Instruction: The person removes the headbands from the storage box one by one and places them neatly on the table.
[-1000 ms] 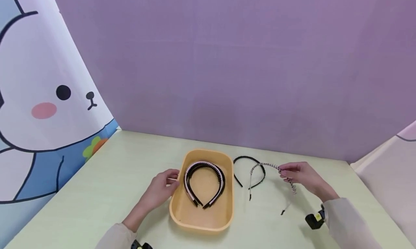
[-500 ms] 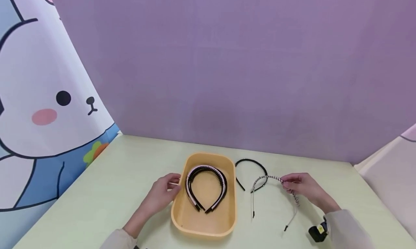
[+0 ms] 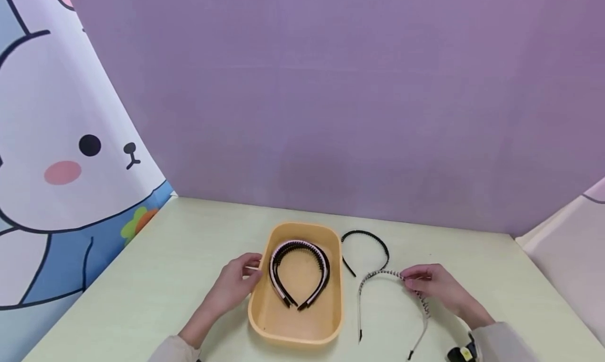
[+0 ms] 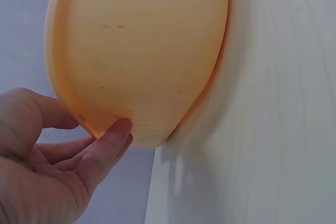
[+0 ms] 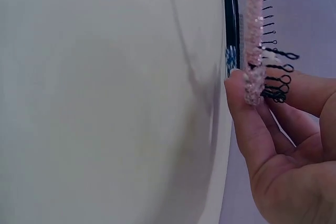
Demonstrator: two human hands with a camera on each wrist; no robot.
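In the head view my left hand (image 3: 231, 284) grips the left side of a yellow-orange plastic basket (image 3: 339, 299). The left wrist view has the thumb pressed on the basket's outer wall (image 4: 142, 61) and the fingers near its rim. Several black and pale headbands (image 3: 327, 270) lie nested inside. Over to the right, my right hand (image 3: 437, 287) pinches a thin pale spiral-wrapped headband (image 3: 381, 272) by its arch, ends pointing toward me. Seen close in the right wrist view, this headband (image 5: 254, 24) is glittery pink with small dark loops along one edge.
A black headband (image 3: 363, 232) lies on the pale table (image 3: 212, 223) just right of the basket, partly behind the held one. A purple backdrop (image 3: 302, 115) rises at the table's far edge. A cartoon-printed cloth (image 3: 61, 204) hangs at the left.
The right hand has lowered the pale headband and brought it nearer to me, away from the black one on the table. The left hand has stayed on the basket.
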